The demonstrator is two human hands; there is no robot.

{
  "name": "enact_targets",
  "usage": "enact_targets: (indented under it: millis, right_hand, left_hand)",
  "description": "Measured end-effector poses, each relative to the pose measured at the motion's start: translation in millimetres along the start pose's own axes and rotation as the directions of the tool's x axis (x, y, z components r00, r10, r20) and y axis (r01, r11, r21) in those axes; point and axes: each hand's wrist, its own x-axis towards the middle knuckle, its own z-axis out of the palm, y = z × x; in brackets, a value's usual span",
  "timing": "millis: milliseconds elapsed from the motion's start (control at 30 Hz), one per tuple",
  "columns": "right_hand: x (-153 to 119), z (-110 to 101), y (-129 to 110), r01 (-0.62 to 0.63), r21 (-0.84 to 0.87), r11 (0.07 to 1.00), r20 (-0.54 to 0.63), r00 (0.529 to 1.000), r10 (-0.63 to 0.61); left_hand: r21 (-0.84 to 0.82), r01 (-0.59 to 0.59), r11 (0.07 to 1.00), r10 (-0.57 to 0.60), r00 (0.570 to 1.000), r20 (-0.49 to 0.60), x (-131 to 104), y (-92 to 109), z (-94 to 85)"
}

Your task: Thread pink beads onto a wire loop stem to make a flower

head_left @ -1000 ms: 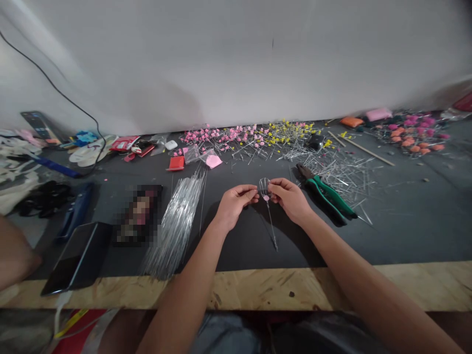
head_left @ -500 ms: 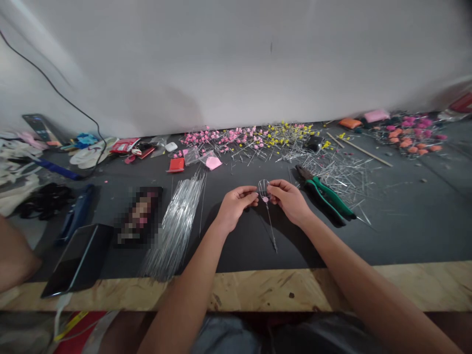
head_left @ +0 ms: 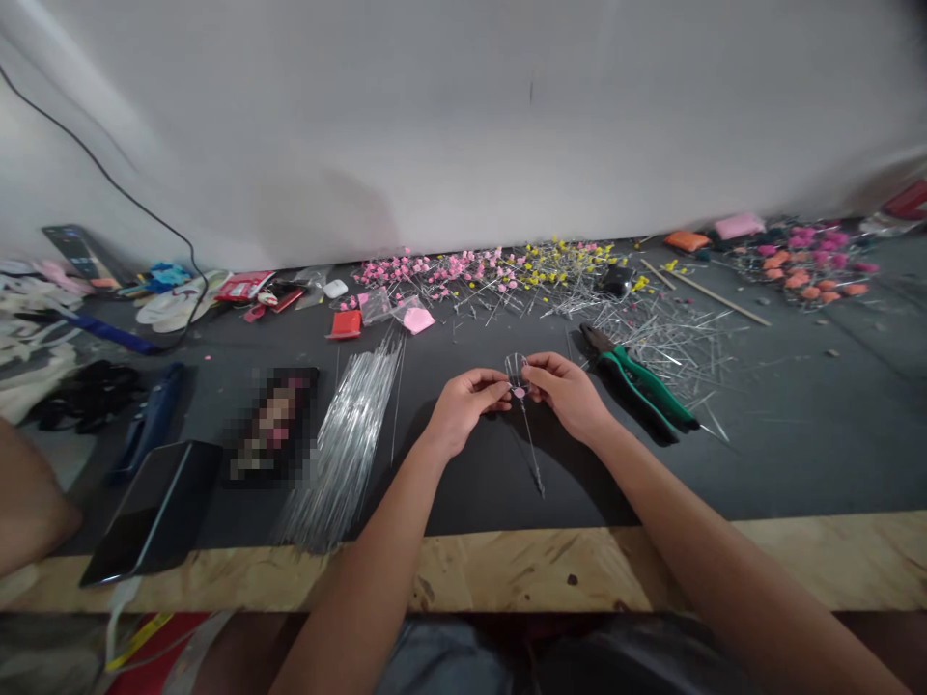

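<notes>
Between my hands is a small wire flower [head_left: 519,393] with a pink centre, thin wires bent up around it and a twisted wire stem that slants down over the black mat. My right hand [head_left: 565,394] pinches the bent wires from the right side, thumb against forefinger. On the other side my left hand [head_left: 464,410] has its thumb and fingers closed at the wires' left edge; its fingertips partly hide what they grip. Right of my hands lie pliers [head_left: 644,386] with green and black handles. To the left is a bundle of straight wires [head_left: 348,434].
Along the wall lie pink-tipped wires [head_left: 435,270], yellow-tipped wires [head_left: 565,259] and loose wire pieces [head_left: 666,338]. A black phone [head_left: 152,512] with a cable rests near the wooden edge [head_left: 507,569]. Another person's arm [head_left: 33,502] enters at the left.
My left hand has moved slightly right, its fingertips closing in on the wire flower. The flower has shifted a little left, and my right hand stays on it.
</notes>
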Motion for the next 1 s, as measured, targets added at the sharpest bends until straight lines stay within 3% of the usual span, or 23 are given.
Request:
enact_targets:
  millis: [400, 667, 1000]
  right_hand:
    - [-2.3, -0.6, -2.0, 0.027, -0.017, 0.999, 0.065, 0.998, -0.025]
    - [-3.3, -1.9, -1.0, 0.039, -0.02, 0.999, 0.111, 0.993, -0.036]
    - [-1.4, -1.7, -0.6, 0.0, 0.091, 0.996, 0.037, 0.999, -0.003]
  left_hand:
    - [0.084, -0.012, 0.996, 0.011, 1.0, 0.016, -1.6, 2.6, 4.1]
    - [0.053, -0.048, 0.997, 0.049, 0.999, -0.023, -2.3, 3.1, 5.6]
    - [0.062, -0.054, 0.997, 0.056, 0.998, -0.036, -0.7, 0.9, 4.4]
